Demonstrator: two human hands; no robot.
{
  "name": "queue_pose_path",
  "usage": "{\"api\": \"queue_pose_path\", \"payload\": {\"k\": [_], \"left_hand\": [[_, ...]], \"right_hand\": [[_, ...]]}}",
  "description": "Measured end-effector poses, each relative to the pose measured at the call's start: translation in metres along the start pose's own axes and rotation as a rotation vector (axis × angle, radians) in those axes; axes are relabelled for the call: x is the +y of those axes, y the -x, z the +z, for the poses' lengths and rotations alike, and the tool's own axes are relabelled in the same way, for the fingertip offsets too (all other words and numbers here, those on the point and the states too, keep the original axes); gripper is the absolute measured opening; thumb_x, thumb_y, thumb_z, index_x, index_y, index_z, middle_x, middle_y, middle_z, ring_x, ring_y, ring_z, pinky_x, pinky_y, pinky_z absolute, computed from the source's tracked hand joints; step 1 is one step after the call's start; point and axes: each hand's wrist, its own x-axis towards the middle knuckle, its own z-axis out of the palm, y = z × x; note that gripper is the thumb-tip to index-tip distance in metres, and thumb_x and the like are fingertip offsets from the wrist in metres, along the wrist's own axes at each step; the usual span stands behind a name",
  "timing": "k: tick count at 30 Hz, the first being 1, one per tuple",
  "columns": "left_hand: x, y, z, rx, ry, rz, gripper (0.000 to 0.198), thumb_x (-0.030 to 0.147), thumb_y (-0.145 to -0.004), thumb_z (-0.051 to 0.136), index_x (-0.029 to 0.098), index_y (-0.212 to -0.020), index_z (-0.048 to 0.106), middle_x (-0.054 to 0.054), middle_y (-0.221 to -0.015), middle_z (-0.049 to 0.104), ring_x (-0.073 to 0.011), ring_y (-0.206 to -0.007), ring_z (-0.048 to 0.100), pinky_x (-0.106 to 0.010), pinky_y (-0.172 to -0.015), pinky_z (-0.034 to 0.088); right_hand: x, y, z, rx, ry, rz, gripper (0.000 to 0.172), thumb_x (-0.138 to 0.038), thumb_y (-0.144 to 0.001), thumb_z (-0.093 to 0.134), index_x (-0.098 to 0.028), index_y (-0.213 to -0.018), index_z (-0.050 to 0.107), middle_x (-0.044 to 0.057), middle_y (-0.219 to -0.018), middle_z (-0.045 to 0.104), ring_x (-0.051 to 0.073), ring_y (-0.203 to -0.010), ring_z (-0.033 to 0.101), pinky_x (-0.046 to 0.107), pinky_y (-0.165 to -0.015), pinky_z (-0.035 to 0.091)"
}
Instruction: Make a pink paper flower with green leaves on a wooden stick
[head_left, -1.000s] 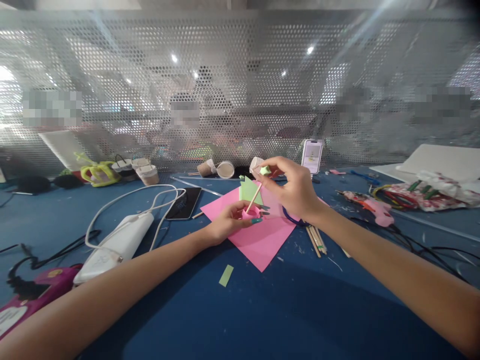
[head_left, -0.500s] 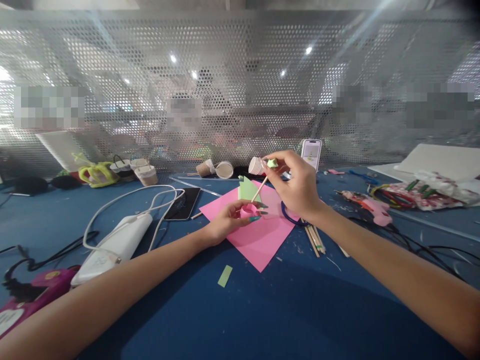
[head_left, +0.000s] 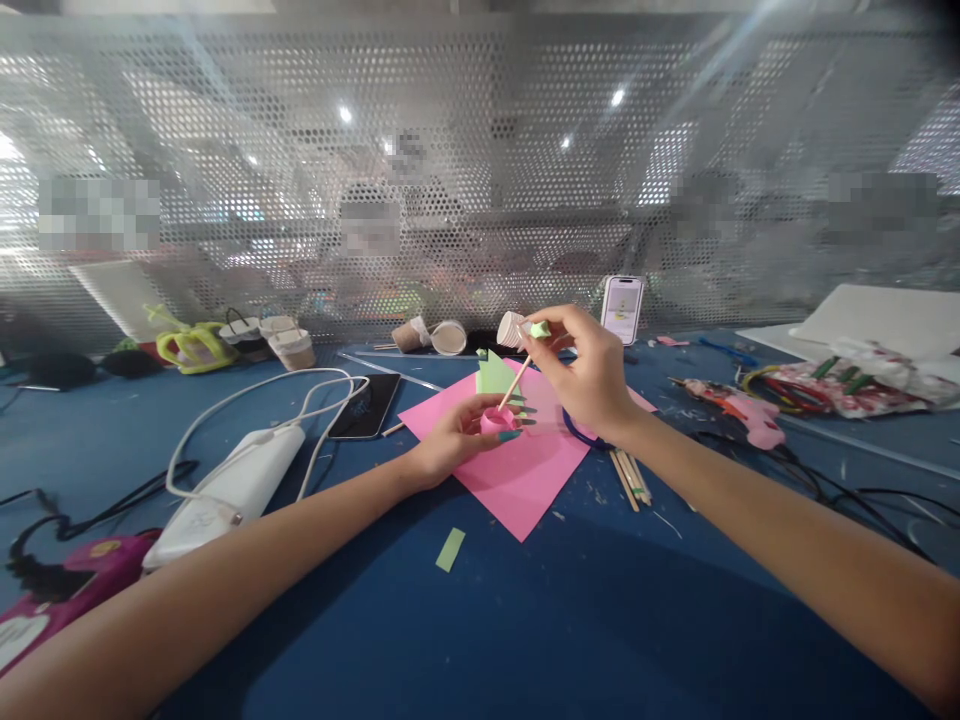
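Observation:
My left hand (head_left: pixel 455 438) is closed round a small pink paper cup-like piece (head_left: pixel 496 420), its fingers on both sides of it. My right hand (head_left: pixel 589 370) pinches a thin wooden stick (head_left: pixel 514 383) with a pale green star-shaped paper piece (head_left: pixel 539 329) at its upper end. The stick slants down, and its lower tip is at the mouth of the pink piece; how far inside it reaches I cannot tell. Beneath both hands lies pink paper (head_left: pixel 523 500), with a cut green paper piece (head_left: pixel 492 373) on its far part.
At the left are a white power bank (head_left: pixel 232 490) with a looped cable and a dark phone (head_left: pixel 366 407). Right of the pink paper are wooden sticks (head_left: pixel 628 478) and a pink glue gun (head_left: pixel 754 418). A lit phone (head_left: pixel 622 309) leans at the back. A green strip (head_left: pixel 451 550) lies in front.
My right hand has shifted slightly left with the stick, whose lower tip now sits a little lower against the pink piece. My left hand is nearly still.

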Motion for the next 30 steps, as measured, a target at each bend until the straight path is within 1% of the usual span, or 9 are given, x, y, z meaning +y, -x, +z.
{"api": "queue_pose_path", "payload": {"k": [3,10,13,17,23,27,30], "left_hand": [[-0.0007,-0.0002,-0.0004,-0.008,-0.013,0.016,0.043,0.014,-0.075,0.068,0.018,-0.116,0.057,-0.011,-0.119,0.063,-0.0222,-0.112,0.059,-0.042,-0.103,0.040],[-0.0001,-0.0006,-0.0005,-0.025,0.002,0.017,0.043,0.012,-0.075,0.068,0.019,-0.116,0.057,-0.011,-0.119,0.063,-0.0217,-0.112,0.059,-0.041,-0.104,0.039],[0.0011,-0.0001,0.0007,-0.013,-0.005,0.020,0.043,0.012,-0.075,0.068,0.018,-0.116,0.058,-0.010,-0.119,0.064,-0.0210,-0.112,0.060,-0.040,-0.103,0.040],[0.0021,0.0004,0.0022,0.010,0.003,0.003,0.046,0.012,-0.073,0.069,0.016,-0.117,0.057,-0.013,-0.121,0.063,-0.0233,-0.111,0.060,-0.042,-0.102,0.042],[0.0027,-0.0001,0.0027,0.009,-0.004,0.047,0.043,0.012,-0.072,0.070,0.017,-0.114,0.059,-0.012,-0.118,0.064,-0.0224,-0.110,0.060,-0.041,-0.101,0.042],[0.0029,-0.0002,0.0026,0.012,-0.007,0.010,0.044,0.013,-0.073,0.070,0.017,-0.116,0.058,-0.013,-0.120,0.063,-0.0232,-0.113,0.059,-0.039,-0.099,0.044],[0.0022,-0.0003,0.0022,0.016,0.003,0.004,0.046,0.013,-0.073,0.071,0.016,-0.116,0.057,-0.014,-0.120,0.062,-0.0241,-0.114,0.058,-0.039,-0.098,0.045]], "right_hand": [[0.0002,0.0021,0.0020,-0.015,-0.019,-0.001,0.008,-0.023,-0.086,0.055,-0.019,-0.092,0.058,0.004,-0.086,0.064,0.015,-0.073,0.060,0.029,-0.066,0.051],[0.0001,0.0046,0.0040,-0.047,-0.041,0.013,0.008,-0.022,-0.085,0.055,-0.020,-0.092,0.059,0.003,-0.086,0.065,0.015,-0.073,0.061,0.030,-0.068,0.051],[-0.0026,0.0042,0.0030,-0.011,-0.029,0.011,0.009,-0.025,-0.087,0.055,-0.020,-0.092,0.059,0.004,-0.085,0.065,0.015,-0.073,0.061,0.029,-0.066,0.051],[-0.0034,0.0046,0.0023,0.052,0.004,0.010,0.011,-0.029,-0.089,0.053,-0.020,-0.094,0.058,0.005,-0.088,0.064,0.016,-0.076,0.060,0.031,-0.068,0.051],[0.0003,0.0077,0.0049,0.022,0.024,-0.007,0.010,-0.027,-0.089,0.053,-0.021,-0.095,0.057,0.004,-0.086,0.063,0.015,-0.072,0.059,0.031,-0.067,0.051],[-0.0030,0.0057,0.0025,0.058,0.030,-0.009,0.010,-0.029,-0.090,0.052,-0.021,-0.095,0.057,0.005,-0.087,0.062,0.016,-0.076,0.060,0.030,-0.068,0.051],[-0.0043,0.0036,0.0005,0.081,0.039,-0.016,0.012,-0.031,-0.091,0.052,-0.021,-0.095,0.056,0.005,-0.086,0.060,0.015,-0.074,0.059,0.030,-0.066,0.051]]}}
